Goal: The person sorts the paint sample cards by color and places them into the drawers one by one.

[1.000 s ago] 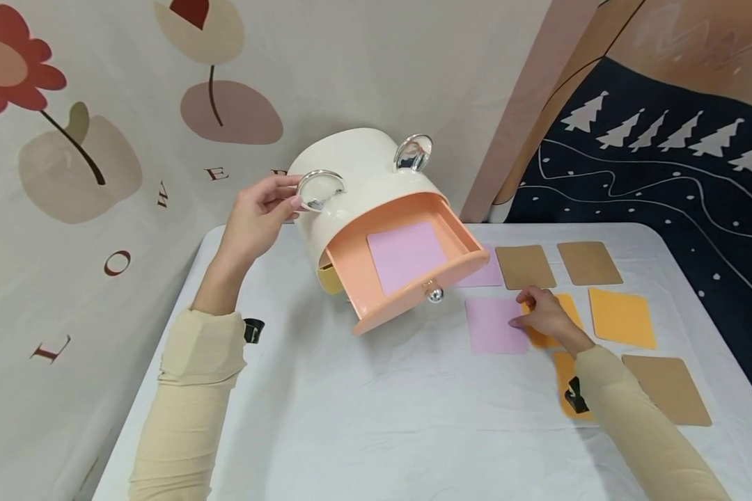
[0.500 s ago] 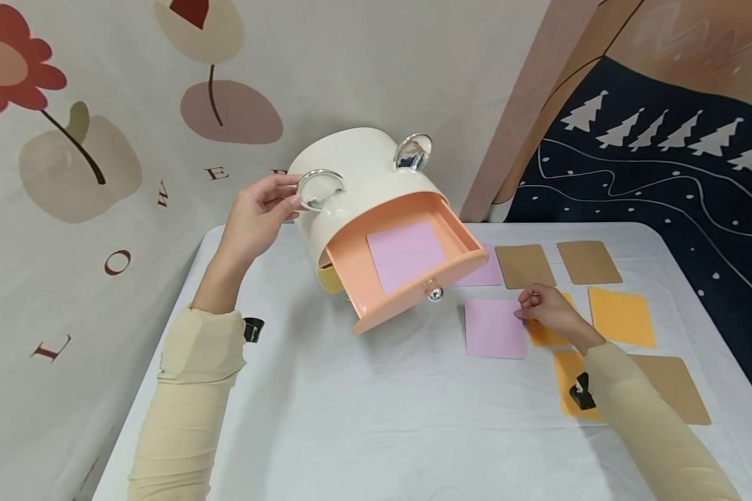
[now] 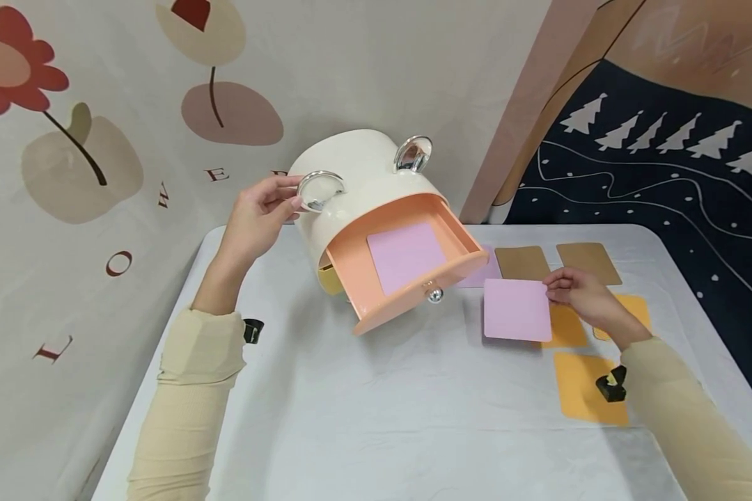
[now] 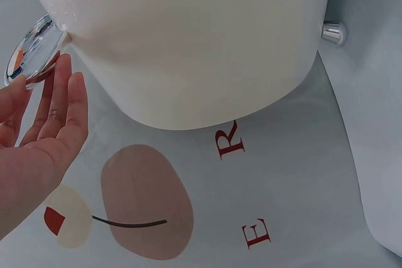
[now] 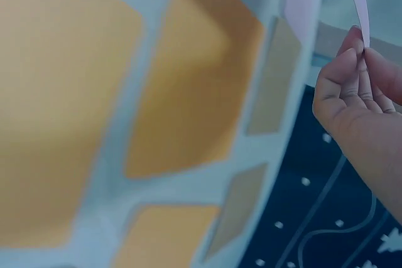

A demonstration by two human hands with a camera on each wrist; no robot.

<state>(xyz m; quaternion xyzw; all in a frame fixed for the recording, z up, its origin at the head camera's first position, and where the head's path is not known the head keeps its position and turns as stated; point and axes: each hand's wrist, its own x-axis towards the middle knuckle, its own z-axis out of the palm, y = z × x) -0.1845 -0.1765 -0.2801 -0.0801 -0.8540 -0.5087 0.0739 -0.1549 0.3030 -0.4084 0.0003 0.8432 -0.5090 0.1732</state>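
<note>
With thumb and fingers, my left hand grips one silver ear of a cream drawer box; the left wrist view shows the ear too. A peach drawer is pulled out of the box and holds a lilac square card. Over the table, my right hand pinches another lilac card at its right edge. That card appears edge-on in the right wrist view, between thumb and fingertips of the hand.
Orange cards and brown cards lie on the white tablecloth at the right. A lilac card is partly hidden behind the drawer. A printed cloth hangs behind the box.
The right hand has lifted the lilac card off the tablecloth and shifted it right and toward the back. The left hand and the drawer box stay in place.
</note>
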